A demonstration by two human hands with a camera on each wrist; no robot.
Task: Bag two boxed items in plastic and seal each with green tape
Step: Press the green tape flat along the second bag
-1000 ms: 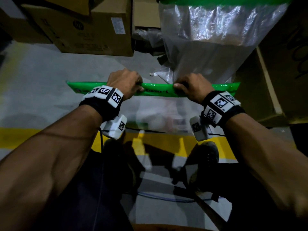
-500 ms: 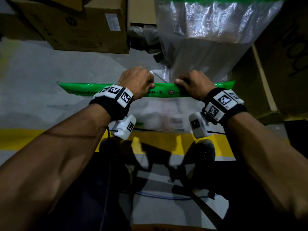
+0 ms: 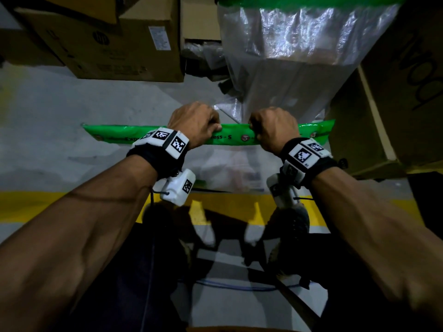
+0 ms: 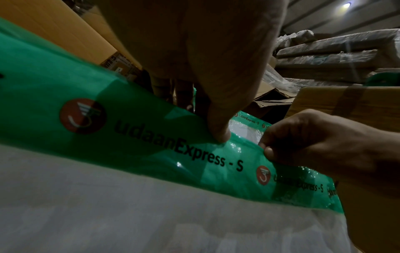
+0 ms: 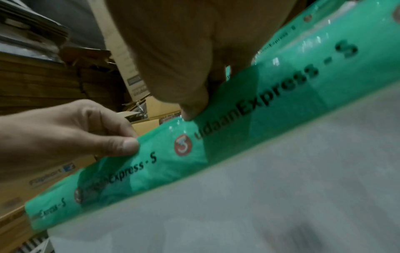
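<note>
Cardboard boxes (image 3: 124, 44) are crowding the far side of the floor (image 3: 48, 111), with a second bagged parcel (image 3: 299, 56) standing far right, just behind the hands. The left hand (image 3: 195, 124) and right hand (image 3: 273, 130) are pinching the green tape (image 3: 237, 137) band along the top of the clear plastic bag (image 3: 230, 168), knuckles up, near each other. The wrist views are showing "udaanExpress - S" print; the boxed item inside is blurred.

Head camera looks steeply down; both wrist cameras sit close, sharing the green strip (image 3: 239, 137).
</note>
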